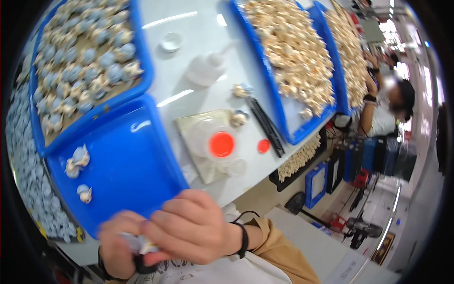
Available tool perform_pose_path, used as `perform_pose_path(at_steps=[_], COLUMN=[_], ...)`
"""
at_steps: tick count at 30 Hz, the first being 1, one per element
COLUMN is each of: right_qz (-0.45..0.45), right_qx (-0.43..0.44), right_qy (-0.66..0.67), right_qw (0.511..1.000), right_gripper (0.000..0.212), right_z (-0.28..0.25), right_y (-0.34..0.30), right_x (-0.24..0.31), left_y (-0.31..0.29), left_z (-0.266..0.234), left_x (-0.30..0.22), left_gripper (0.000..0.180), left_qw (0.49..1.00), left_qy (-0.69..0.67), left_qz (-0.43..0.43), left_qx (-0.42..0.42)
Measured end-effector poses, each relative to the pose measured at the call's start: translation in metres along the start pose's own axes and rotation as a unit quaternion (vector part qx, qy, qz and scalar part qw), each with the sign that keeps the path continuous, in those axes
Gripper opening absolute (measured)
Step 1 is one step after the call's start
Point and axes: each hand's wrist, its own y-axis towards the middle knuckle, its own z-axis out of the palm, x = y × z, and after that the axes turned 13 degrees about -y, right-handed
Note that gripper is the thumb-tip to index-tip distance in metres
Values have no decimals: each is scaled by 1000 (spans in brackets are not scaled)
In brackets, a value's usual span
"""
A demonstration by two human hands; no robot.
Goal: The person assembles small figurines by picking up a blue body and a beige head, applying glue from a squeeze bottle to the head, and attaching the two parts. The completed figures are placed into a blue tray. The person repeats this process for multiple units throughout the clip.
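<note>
My left hand (pixel 118 244) and my right hand (pixel 191 227) meet close to my body, near the front of a blue tray (pixel 125 165). Between their fingers is a small blue-grey and cream piece (pixel 135 242), mostly covered and blurred by motion. Fingers of both hands close around it. In the tray lie a few loose blue-and-cream figures (pixel 85 194). Right of the tray, a clear container with a red-orange middle (pixel 222 144) stands on a yellowish pad (pixel 204 174). Two small figures (pixel 239 118) sit near the pad and the black tweezer-like tools (pixel 266 127).
Blue-and-cream figures fill a far-left tray (pixel 145 57); many blue-grey pieces (pixel 35 189) lie beyond its left side. Cream pieces fill two trays (pixel 283 125) at right. A white squeeze bottle (pixel 208 68), round dish (pixel 171 42) and red cap (pixel 263 146) stand between. Another person (pixel 383 109) sits far right.
</note>
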Motion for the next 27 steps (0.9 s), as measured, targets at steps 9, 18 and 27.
perform_pose_path(at_steps=[9, 18, 27], right_qz=[24, 259, 272], right_qx=[123, 50, -175], right_qy=[-22, -321, -121], right_qw=[992, 910, 938], right_gripper=[37, 23, 23], right_z=[-50, -142, -111], right_y=[0, -54, -37], right_x=[-8, -170, -100], left_y=[16, 22, 23], left_z=[0, 16, 11], left_x=[-12, 10, -2], left_gripper=[35, 38, 36], left_qw=[949, 905, 922], left_qy=[-294, -256, -213], left_qz=[31, -248, -277], left_qx=[-105, 233, 167])
